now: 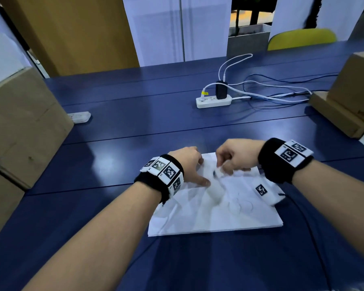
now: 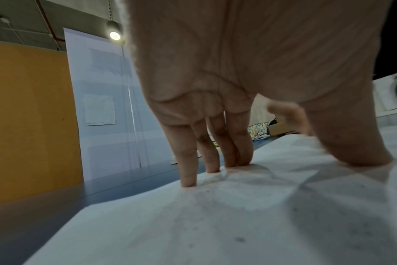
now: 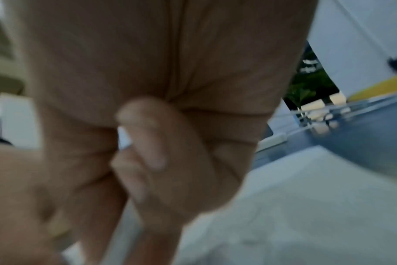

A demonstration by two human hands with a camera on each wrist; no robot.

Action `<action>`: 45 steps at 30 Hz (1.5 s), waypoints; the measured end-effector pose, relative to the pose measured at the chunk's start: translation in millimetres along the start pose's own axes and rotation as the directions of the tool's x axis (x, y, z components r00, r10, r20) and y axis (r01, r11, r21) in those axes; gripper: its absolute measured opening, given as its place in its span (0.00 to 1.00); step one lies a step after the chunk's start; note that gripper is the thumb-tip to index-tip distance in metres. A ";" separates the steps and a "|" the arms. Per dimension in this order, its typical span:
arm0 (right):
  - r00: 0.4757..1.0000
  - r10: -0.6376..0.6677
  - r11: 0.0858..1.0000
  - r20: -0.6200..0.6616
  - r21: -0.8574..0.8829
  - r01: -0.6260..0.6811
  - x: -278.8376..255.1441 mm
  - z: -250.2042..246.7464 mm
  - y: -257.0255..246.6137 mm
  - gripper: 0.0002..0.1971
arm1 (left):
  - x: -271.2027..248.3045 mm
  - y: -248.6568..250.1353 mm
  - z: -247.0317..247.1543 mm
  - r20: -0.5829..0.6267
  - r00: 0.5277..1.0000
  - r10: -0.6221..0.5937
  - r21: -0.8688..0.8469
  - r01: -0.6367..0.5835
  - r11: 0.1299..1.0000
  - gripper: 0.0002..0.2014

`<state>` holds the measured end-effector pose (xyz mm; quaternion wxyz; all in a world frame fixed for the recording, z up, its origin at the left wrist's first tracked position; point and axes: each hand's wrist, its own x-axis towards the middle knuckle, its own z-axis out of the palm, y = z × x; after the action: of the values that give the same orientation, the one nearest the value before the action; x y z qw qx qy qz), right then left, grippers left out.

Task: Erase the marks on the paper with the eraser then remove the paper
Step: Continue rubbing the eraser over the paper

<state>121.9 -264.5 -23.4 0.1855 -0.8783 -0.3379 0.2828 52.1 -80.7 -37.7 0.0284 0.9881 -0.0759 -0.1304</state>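
Observation:
A creased white paper (image 1: 219, 213) lies on the blue table (image 1: 135, 122) in front of me, with faint pencil circles (image 1: 240, 206) near its middle. My left hand (image 1: 202, 171) presses its far left part flat; the straight fingers (image 2: 188, 161) and thumb stand on the sheet (image 2: 215, 224). My right hand (image 1: 229, 162) is over the paper's far edge, its fingers curled round a small white eraser (image 1: 223, 171) that touches the sheet and is blurred. In the right wrist view the curled fingers (image 3: 170, 161) hide all but a white sliver of the eraser (image 3: 122, 136) above the paper (image 3: 306, 206).
A white power strip (image 1: 213, 101) with a black charger (image 1: 221, 91) and loose cables (image 1: 271, 95) lies further back. Cardboard boxes stand at the left (image 1: 19, 122) and right (image 1: 353, 97). A second white strip (image 1: 79, 117) lies by the left box. A black cable (image 1: 303, 217) trails past the paper's right edge.

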 end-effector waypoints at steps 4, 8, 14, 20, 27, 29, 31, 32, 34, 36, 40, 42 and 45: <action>1.000 0.000 1.000 -0.019 -0.027 -0.001 1.8 3.9 0.9 0.04 | -0.2 2.4 -1.8 0.001 1.000 0.003 -0.002 -0.003 1.000 0.32; 0.961 0.029 0.988 -0.274 -0.140 -0.070 8.9 -7.1 4.1 0.02 | -0.3 5.0 -6.3 0.005 1.000 0.013 0.009 -0.013 1.000 0.32; 0.985 -0.046 0.998 0.163 -0.035 0.053 -11.0 2.5 -1.0 0.03 | 0.4 5.2 -5.3 0.008 1.000 0.017 0.036 -0.017 0.999 0.35; 0.976 0.029 0.983 -0.217 -0.172 -0.067 4.3 -7.4 0.2 0.03 | -0.1 4.5 -5.6 0.006 1.000 0.016 0.002 -0.016 1.000 0.31; 0.999 -0.020 0.986 0.032 -0.164 0.025 -4.3 -0.4 -5.8 0.05 | 1.4 5.5 -5.6 0.019 1.000 0.007 0.032 -0.008 0.999 0.32; 0.987 0.011 0.980 -0.160 -0.192 -0.042 5.1 -6.5 -3.4 0.03 | 0.4 5.7 -6.9 0.020 1.000 0.000 0.024 0.000 1.000 0.31; 0.973 0.020 0.983 -0.231 -0.172 -0.062 6.0 -7.9 -1.0 0.03 | -0.4 5.5 -7.2 0.015 1.000 0.000 0.017 0.000 1.000 0.31; 0.982 0.012 0.987 -0.188 -0.152 -0.041 3.7 -7.0 1.2 0.04 | -0.1 5.1 -6.8 0.012 1.000 0.001 0.019 -0.001 1.000 0.32; 1.000 -0.009 0.998 0.025 -0.062 0.011 -6.2 -0.7 1.9 0.04 | 0.1 5.4 -5.8 0.016 1.000 0.002 0.034 -0.002 0.999 0.34; 0.983 -0.040 0.999 0.180 -0.001 0.041 -12.4 4.6 -0.9 0.06 | 0.2 5.3 -6.1 0.017 1.000 -0.003 0.041 0.002 0.999 0.35; 0.989 0.017 0.993 -0.146 -0.109 -0.034 3.2 -6.4 3.1 0.04 | 0.3 6.3 -6.7 0.015 1.000 -0.007 0.012 0.007 1.000 0.34; 0.967 0.031 0.992 -0.254 -0.113 -0.062 6.9 -10.3 6.5 0.03 | -0.5 5.8 -6.6 0.012 1.000 -0.010 0.003 0.010 1.000 0.33; 0.997 0.004 1.000 -0.081 -0.029 -0.006 -2.3 -3.1 10.0 0.03 | -0.6 5.5 -6.0 0.016 1.000 -0.008 0.017 0.007 1.000 0.34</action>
<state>127.3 -273.5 -25.3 0.1855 -0.8925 -0.3319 0.2426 52.3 -85.9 -31.3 0.0188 0.9876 -0.0735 -0.1378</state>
